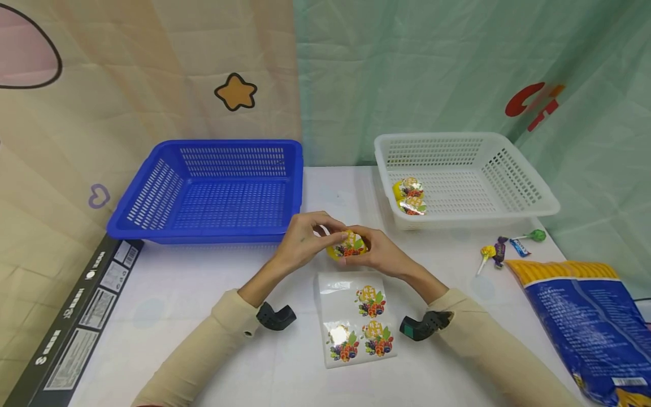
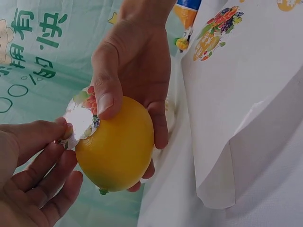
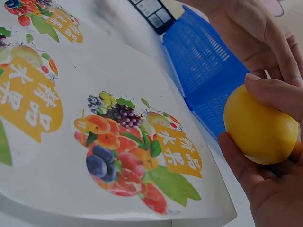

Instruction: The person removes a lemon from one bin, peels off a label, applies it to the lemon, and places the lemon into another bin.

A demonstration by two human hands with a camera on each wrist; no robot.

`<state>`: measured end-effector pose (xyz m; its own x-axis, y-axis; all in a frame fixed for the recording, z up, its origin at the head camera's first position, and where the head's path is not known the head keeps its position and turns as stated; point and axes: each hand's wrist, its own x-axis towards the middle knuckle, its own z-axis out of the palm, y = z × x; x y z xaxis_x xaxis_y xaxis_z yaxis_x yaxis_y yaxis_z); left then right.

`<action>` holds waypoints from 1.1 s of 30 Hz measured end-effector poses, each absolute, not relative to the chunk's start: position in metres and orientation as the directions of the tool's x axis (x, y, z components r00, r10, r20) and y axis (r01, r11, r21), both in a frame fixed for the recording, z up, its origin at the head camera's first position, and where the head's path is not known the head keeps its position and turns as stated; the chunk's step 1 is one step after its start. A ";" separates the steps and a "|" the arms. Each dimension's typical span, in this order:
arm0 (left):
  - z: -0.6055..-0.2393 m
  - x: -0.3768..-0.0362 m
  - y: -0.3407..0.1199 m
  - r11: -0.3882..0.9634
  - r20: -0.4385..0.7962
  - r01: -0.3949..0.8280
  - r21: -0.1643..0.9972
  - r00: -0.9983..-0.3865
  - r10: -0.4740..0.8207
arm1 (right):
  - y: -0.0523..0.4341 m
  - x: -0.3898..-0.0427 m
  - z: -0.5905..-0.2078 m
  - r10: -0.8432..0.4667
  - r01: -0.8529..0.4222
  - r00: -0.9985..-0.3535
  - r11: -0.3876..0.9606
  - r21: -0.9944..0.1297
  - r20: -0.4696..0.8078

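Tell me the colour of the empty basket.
Blue slotted plastic basket; the head view shows it best.

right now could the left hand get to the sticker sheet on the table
Probably yes, once freed. The sticker sheet lies flat just in front of both hands with nothing between, but the left hand is busy pinching a sticker against the lemon that the right hand holds.

1. A table covered with a white cloth (image 1: pixel 203 316) is seen.
2. A blue perforated plastic basket (image 1: pixel 213 192) is set beyond the left fingers.
3. A white perforated plastic basket (image 1: pixel 463 175) is set beyond the right fingers.
4. A glossy sheet of fruit stickers (image 1: pixel 356 319) is laid just short of the fingertips.
5. Wrapped lollipops (image 1: pixel 500 249) and a blue-and-yellow bag (image 1: pixel 585 322) are laid well right of the fingers.
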<state>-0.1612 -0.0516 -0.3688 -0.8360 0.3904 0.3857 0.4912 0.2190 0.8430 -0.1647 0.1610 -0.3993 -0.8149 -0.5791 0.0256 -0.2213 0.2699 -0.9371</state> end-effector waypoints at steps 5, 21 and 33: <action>-0.371 -0.161 -0.051 0.232 0.377 0.493 0.838 -0.832 0.407 | 0.163 -0.162 -0.401 -0.584 -0.231 -0.811 0.255 -0.939 0.041; -0.375 -0.161 -0.044 0.306 0.436 0.599 0.740 -0.774 0.459 | 0.167 -0.156 -0.387 -0.555 -0.271 -0.832 0.392 -0.879 0.009; -0.378 -0.158 -0.041 0.293 0.444 0.622 0.726 -0.749 0.491 | 0.170 -0.155 -0.392 -0.537 -0.257 -0.843 0.426 -0.868 -0.014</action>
